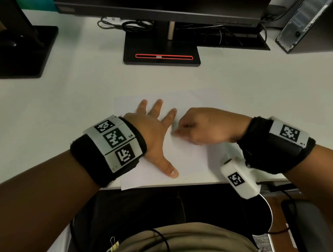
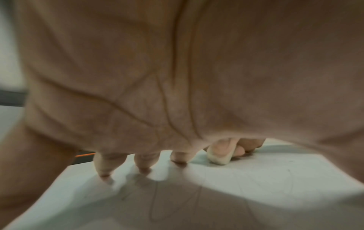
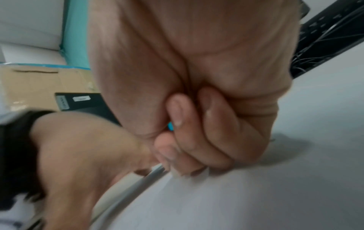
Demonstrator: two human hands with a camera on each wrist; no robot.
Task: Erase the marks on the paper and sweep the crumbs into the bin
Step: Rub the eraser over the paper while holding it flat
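Observation:
A white sheet of paper lies at the desk's near edge. My left hand lies flat on it, fingers spread and straight, thumb toward me. My right hand is curled beside the left index finger and pinches a small white eraser against the paper. In the left wrist view the eraser shows pressed on the sheet, with faint pencil lines nearby. In the right wrist view the curled fingers hide most of the eraser; a blue bit peeks out.
A monitor stand with a red slot sits behind the paper. Another black base is at the far left, a computer case at the far right. Cables lie behind the stand. My lap is below the desk edge.

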